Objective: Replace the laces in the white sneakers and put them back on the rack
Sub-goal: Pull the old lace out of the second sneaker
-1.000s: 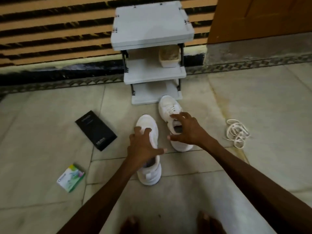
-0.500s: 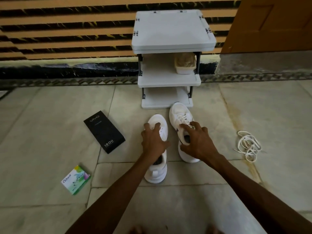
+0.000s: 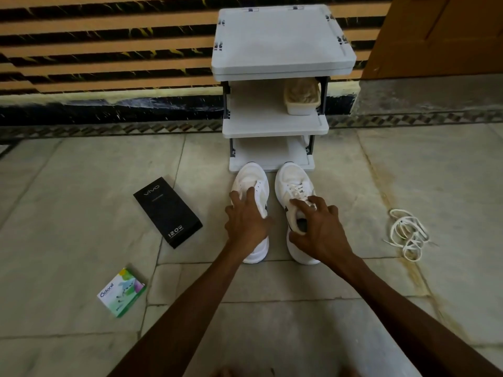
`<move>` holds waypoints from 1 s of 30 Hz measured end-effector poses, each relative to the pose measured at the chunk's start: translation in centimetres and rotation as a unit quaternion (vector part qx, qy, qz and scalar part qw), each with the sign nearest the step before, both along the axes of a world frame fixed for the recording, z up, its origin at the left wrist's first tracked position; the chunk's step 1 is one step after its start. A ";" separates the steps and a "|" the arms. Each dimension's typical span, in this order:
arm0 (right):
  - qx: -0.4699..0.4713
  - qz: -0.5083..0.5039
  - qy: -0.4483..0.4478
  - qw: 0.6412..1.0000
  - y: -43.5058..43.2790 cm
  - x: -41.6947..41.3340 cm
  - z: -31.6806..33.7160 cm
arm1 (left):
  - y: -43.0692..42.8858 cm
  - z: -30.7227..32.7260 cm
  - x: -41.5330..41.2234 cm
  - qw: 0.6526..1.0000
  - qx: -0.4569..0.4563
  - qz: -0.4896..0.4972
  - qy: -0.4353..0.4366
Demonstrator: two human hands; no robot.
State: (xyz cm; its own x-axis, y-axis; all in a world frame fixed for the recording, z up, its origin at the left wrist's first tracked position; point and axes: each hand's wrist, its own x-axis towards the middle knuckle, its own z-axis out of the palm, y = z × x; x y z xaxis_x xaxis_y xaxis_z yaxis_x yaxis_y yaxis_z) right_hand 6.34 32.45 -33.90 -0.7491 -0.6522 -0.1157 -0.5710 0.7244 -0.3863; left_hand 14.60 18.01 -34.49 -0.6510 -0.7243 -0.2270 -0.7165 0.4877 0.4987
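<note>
White left sneaker (image 3: 251, 176) and right sneaker (image 3: 292, 176) stand on the floor (image 3: 81, 213), toes at the rack (image 3: 275, 130) base, left hand (image 3: 245, 221) and right hand (image 3: 318, 232) each gripping one with curled fingers; a one-sided hold could tip a shoe against the shelf edge.

My left hand (image 3: 246, 227) over left white fabric sneaker (image 3: 251, 178): tongue and collar hidden from me; my right hand (image 3: 321, 232) over right white laced sneaker (image 3: 292, 178): heel opening partly covered. Cream plastic tub (image 3: 300, 108) on grey plastic three-tier rack (image 3: 280, 36): brownish contents, too blurred for me to identify. Orange-brown wooden door (image 3: 435, 36): cut off by top and right edges; green-and-white cardboard box (image 3: 122, 292): fine print too small for me to read.
</note>
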 end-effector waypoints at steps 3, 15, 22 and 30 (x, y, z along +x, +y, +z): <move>-0.016 -0.016 0.002 1.000 0.0 0.6 -0.3 | -0.5 0.3 -0.5 1.000 0.009 0.018 0.009; -0.147 -0.090 -0.061 0.983 2.5 -3.3 2.3 | 0.4 1.9 -1.5 0.958 -0.165 -0.086 0.217; -0.113 -0.128 0.004 0.985 1.6 -2.4 1.6 | 4.0 0.8 -2.3 0.957 -0.135 -0.187 0.174; -0.183 -0.087 0.002 0.979 1.1 -2.0 0.2 | 4.9 0.0 -2.9 0.965 -0.114 -0.185 0.146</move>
State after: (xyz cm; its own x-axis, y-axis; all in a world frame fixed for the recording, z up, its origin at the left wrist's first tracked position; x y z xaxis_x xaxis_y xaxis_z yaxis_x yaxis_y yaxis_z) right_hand 4.39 33.55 -33.69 -0.8529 -0.5112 0.1057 -0.4532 0.6247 -0.6359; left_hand 11.72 22.88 -34.53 -0.8870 -0.4392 0.1423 -0.3176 0.8042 0.5023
